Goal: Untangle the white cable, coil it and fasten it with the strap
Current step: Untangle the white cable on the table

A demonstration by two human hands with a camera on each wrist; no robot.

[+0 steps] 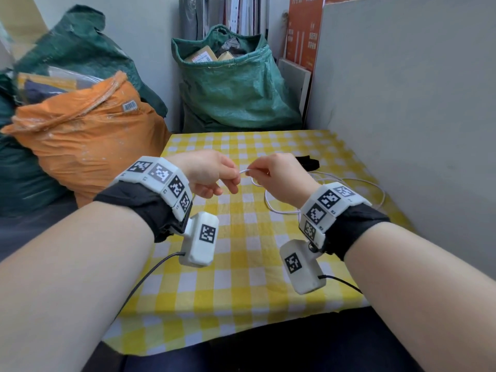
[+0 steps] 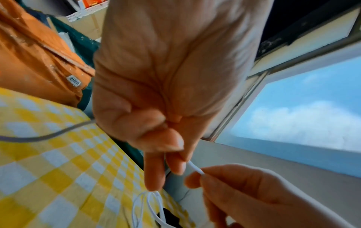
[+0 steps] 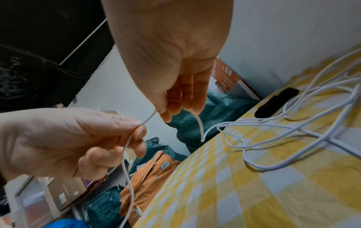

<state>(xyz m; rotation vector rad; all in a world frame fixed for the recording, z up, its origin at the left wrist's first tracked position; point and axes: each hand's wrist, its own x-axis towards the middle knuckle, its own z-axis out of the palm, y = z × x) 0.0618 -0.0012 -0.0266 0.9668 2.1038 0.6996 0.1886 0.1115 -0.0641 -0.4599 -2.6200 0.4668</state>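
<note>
Both hands raised over the yellow-and-white checked tablecloth (image 1: 241, 264), close together. Left hand (image 1: 212, 174) and right hand (image 1: 279, 178) each pinch the thin white cable (image 3: 254, 123) between thumb and fingertips; the short span between them runs left to right. From the left hand a tail with a plug hangs down. The loose, crossing loops lie on the cloth to the right and far side, nearer the right hand. Black fabric strap (image 1: 308, 161) lies beyond them, untouched. Judgement: untangling under way, slack must feed from the right.

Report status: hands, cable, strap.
Left hand and right hand both pinch white cable. Rest lies tangled on tablecloth. Black strap untouched behind.
</note>
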